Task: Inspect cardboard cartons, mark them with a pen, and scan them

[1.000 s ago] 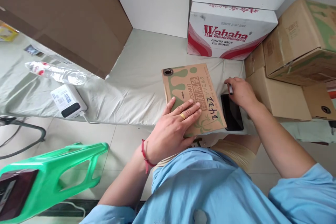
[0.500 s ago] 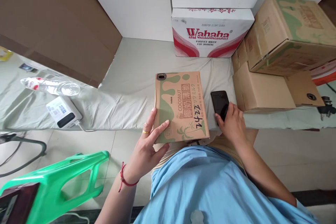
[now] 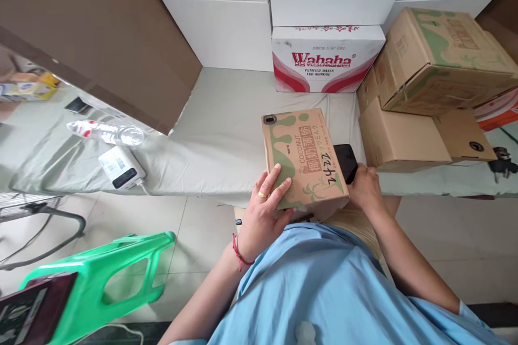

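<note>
My left hand (image 3: 265, 213) grips the near left corner of a small brown cardboard box (image 3: 301, 148), fingers on its printed top and thumb lower at the near side. Green patterns, "COCONUT" lettering and a handwritten "2422" mark the box. It lies slightly turned at the front edge of the cloth-covered surface. Just right of it, a black phone (image 3: 345, 159) is partly covered by the box's right edge. My right hand (image 3: 365, 187) is closed around the phone's near end, close to the box's near right corner; its thumb is hidden.
A white and red Wahaha carton (image 3: 328, 60) stands at the back. Brown cartons (image 3: 408, 137) are stacked at right. Left are a large brown carton (image 3: 101, 38), a plastic bottle (image 3: 107, 132) and a white device (image 3: 121, 167). A green stool (image 3: 91, 275) stands on the floor.
The cardboard box has moved right with my left hand and turned a little, now overlapping the phone. My right hand's fingers have closed further around the phone's near end.
</note>
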Action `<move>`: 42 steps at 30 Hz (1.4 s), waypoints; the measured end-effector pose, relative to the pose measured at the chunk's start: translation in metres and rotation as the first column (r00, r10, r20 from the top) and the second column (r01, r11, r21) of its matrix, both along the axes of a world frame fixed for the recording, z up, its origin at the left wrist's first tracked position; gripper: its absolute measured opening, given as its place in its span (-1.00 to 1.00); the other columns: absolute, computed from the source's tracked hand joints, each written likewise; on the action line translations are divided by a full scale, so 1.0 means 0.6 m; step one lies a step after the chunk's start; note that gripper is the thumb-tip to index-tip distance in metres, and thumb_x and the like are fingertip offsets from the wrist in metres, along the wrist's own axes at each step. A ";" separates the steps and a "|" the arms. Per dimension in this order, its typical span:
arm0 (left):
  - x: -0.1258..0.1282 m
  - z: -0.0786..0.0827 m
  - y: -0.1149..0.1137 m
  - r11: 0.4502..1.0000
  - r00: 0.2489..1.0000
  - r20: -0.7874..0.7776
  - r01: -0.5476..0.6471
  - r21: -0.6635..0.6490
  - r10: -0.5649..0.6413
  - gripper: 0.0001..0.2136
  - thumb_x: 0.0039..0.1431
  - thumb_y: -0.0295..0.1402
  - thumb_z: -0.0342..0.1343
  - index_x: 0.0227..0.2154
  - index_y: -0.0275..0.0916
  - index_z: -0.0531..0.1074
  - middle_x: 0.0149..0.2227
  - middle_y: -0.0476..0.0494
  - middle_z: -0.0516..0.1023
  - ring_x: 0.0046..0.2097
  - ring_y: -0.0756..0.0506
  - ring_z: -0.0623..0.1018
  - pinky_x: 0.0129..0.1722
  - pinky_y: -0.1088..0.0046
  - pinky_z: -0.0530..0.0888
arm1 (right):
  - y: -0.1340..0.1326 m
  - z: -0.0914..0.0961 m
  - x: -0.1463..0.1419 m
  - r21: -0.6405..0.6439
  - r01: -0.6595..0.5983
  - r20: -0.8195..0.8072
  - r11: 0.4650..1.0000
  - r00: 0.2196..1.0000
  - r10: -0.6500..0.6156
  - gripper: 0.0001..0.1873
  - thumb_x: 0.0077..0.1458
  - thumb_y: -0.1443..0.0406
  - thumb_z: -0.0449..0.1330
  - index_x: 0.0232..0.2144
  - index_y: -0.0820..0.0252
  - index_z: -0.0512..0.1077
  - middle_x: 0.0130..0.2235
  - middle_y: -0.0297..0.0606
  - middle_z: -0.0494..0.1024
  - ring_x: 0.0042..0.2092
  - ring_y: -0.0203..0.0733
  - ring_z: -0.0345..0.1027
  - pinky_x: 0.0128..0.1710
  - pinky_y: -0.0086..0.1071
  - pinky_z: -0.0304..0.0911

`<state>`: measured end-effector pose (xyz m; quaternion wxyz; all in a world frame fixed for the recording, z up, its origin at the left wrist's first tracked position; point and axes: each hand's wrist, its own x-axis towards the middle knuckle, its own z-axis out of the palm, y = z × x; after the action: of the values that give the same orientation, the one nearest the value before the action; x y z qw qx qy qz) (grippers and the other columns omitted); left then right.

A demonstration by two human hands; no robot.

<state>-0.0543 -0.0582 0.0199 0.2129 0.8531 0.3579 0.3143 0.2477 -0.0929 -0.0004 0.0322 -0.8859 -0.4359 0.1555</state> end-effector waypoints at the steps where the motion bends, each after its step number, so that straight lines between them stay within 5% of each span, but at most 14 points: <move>1: -0.001 -0.002 0.000 1.000 1.000 0.008 0.000 0.002 0.000 -0.39 0.31 -0.47 0.32 0.38 -0.06 0.38 0.58 -0.36 0.22 0.56 -0.43 0.28 0.46 -0.22 0.43 | -0.007 0.000 0.002 0.007 0.012 -0.022 1.000 1.000 -0.011 -0.16 0.18 -0.06 0.41 0.22 0.49 0.38 0.07 0.25 0.46 0.04 0.32 0.54 0.07 -0.04 0.41; 4: -0.001 -0.006 0.001 1.000 1.000 0.017 -0.001 0.011 0.001 -0.40 0.32 -0.45 0.33 0.38 -0.08 0.39 0.57 -0.35 0.24 0.55 -0.42 0.28 0.46 -0.21 0.44 | -0.027 -0.004 0.004 0.068 0.065 -0.062 0.996 0.996 -0.061 -0.12 0.11 -0.05 0.43 0.26 0.45 0.36 0.08 0.19 0.44 0.02 0.29 0.55 0.06 -0.01 0.45; 7: -0.001 -0.008 0.004 0.999 1.000 0.016 0.004 0.034 -0.004 -0.43 0.35 -0.40 0.33 0.37 -0.09 0.39 0.57 -0.38 0.25 0.54 -0.43 0.29 0.44 -0.21 0.45 | -0.042 0.003 0.008 0.267 0.109 -0.067 0.958 0.993 -0.094 -0.09 -0.01 -0.04 0.45 0.24 0.39 0.39 0.12 0.18 0.43 0.12 0.33 0.49 0.13 0.08 0.45; 11: -0.001 -0.010 0.006 0.998 1.000 0.020 0.010 0.060 -0.011 -0.45 0.38 -0.34 0.33 0.38 -0.09 0.37 0.56 -0.41 0.25 0.53 -0.45 0.31 0.44 -0.23 0.42 | -0.041 0.061 -0.004 0.651 0.051 -0.034 0.757 0.999 -0.038 -0.08 -0.06 -0.12 0.44 0.22 0.26 0.39 0.13 0.08 0.42 0.17 0.27 0.42 0.23 0.17 0.40; 14: -0.002 -0.010 0.005 0.998 1.000 0.026 0.006 0.057 -0.008 -0.43 0.38 -0.33 0.34 0.39 -0.06 0.36 0.55 -0.40 0.26 0.52 -0.45 0.33 0.43 -0.22 0.43 | -0.016 0.129 -0.048 0.767 -0.036 -0.022 0.640 0.996 0.082 -0.06 -0.05 -0.15 0.45 0.23 0.23 0.38 0.13 0.04 0.41 0.17 0.23 0.42 0.25 0.18 0.41; 18: -0.001 -0.009 0.003 0.999 1.000 0.010 0.002 0.040 -0.002 -0.44 0.39 -0.33 0.31 0.39 -0.08 0.36 0.54 -0.43 0.27 0.52 -0.47 0.33 0.43 -0.23 0.42 | 0.036 0.179 -0.147 0.782 -0.144 -0.062 0.607 0.950 0.305 -0.13 0.01 -0.04 0.45 0.25 0.20 0.33 0.11 0.01 0.41 0.16 0.19 0.41 0.22 0.14 0.47; 22: 0.001 -0.012 0.002 0.998 0.999 0.040 0.017 0.064 -0.020 -0.45 0.38 -0.40 0.27 0.39 -0.09 0.38 0.42 -0.39 0.43 0.50 -0.43 0.34 0.45 -0.21 0.41 | 0.072 0.165 -0.226 0.761 -0.103 -0.183 0.640 0.913 0.365 -0.09 0.01 0.09 0.47 0.30 0.22 0.23 0.17 0.07 0.37 0.14 0.19 0.46 0.11 0.13 0.57; 26: -0.001 -0.020 0.001 0.999 0.999 0.041 -0.003 0.050 0.000 -0.57 0.39 -0.35 0.26 0.28 -0.11 0.51 0.32 -0.39 0.52 0.42 -0.43 0.42 0.40 -0.23 0.48 | 0.078 0.143 -0.253 0.740 -0.087 -0.206 0.667 0.915 0.347 -0.04 0.02 0.12 0.48 0.34 0.25 0.16 0.21 0.14 0.34 0.21 0.29 0.44 0.14 0.20 0.57; 33: -0.001 -0.018 0.002 0.998 0.998 0.069 0.006 0.064 -0.011 -0.63 0.43 -0.31 0.26 0.24 -0.12 0.53 0.30 -0.39 0.52 0.41 -0.42 0.42 0.35 -0.17 0.53 | 0.078 0.140 -0.256 0.748 -0.089 -0.199 0.657 0.915 0.350 -0.06 0.06 0.14 0.47 0.34 0.29 0.16 0.24 0.19 0.33 0.28 0.31 0.40 0.20 0.20 0.55; 36: -0.001 -0.012 0.003 0.998 0.998 0.057 0.003 0.065 -0.007 -0.56 0.40 -0.32 0.29 0.29 -0.09 0.47 0.33 -0.38 0.49 0.43 -0.41 0.41 0.35 -0.14 0.54 | 0.072 0.142 -0.238 0.787 -0.103 -0.172 0.608 0.910 0.377 -0.08 0.05 0.12 0.46 0.34 0.24 0.18 0.20 0.12 0.36 0.21 0.23 0.44 0.16 0.14 0.56; 39: -0.002 -0.010 0.002 0.998 1.000 0.016 0.009 0.066 -0.010 -0.46 0.40 -0.34 0.29 0.38 -0.10 0.37 0.46 -0.43 0.36 0.49 -0.42 0.36 0.42 -0.22 0.44 | 0.060 0.144 -0.180 0.835 -0.134 -0.073 0.534 0.935 0.348 -0.09 0.10 0.01 0.43 0.34 0.19 0.21 0.16 0.06 0.37 0.21 0.22 0.40 0.22 0.18 0.50; 42: -0.003 -0.008 0.003 0.997 1.000 0.008 0.011 0.079 -0.012 -0.38 0.37 -0.36 0.33 0.43 -0.07 0.31 0.54 -0.45 0.27 0.52 -0.42 0.33 0.45 -0.24 0.39 | 0.047 0.134 -0.085 0.827 -0.113 0.032 0.551 0.987 0.156 -0.02 0.07 -0.15 0.42 0.35 0.20 0.23 0.16 0.08 0.35 0.27 0.31 0.32 0.31 0.31 0.36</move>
<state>-0.0561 -0.0563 0.0152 0.1824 0.8616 0.3393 0.3305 0.1966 -0.0647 0.0803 0.4404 -0.7281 -0.5234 -0.0444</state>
